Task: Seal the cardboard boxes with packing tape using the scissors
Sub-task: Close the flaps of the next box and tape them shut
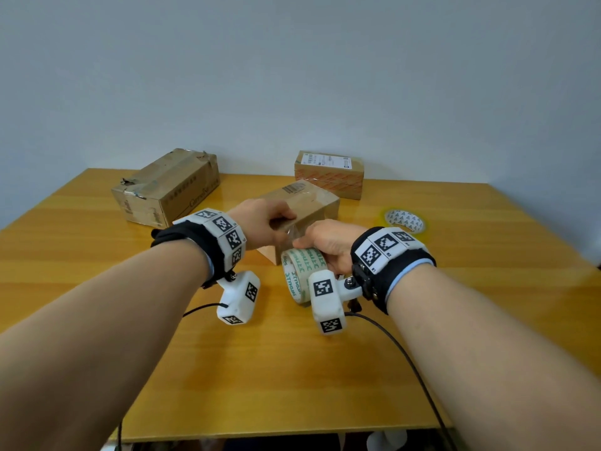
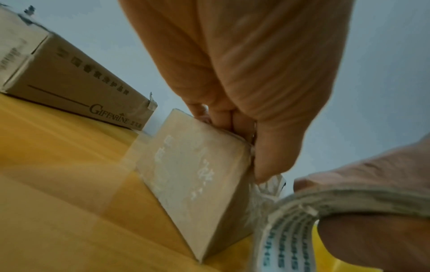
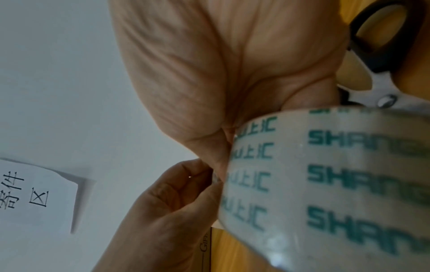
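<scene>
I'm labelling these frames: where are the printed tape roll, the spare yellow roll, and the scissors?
printed tape roll [image 1: 297, 275]: head view, its printed side face.
spare yellow roll [image 1: 405, 220]: head view, its top face.
scissors [image 3: 384, 35]: right wrist view, black handle loop.

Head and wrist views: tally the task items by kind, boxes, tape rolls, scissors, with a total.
Cardboard boxes: 3, the large box, the labelled box, the small box under the left hand.
Tape rolls: 2, the printed roll in the right hand, the yellow roll.
Scissors: 1, in the right wrist view only.
Total: 6.
</scene>
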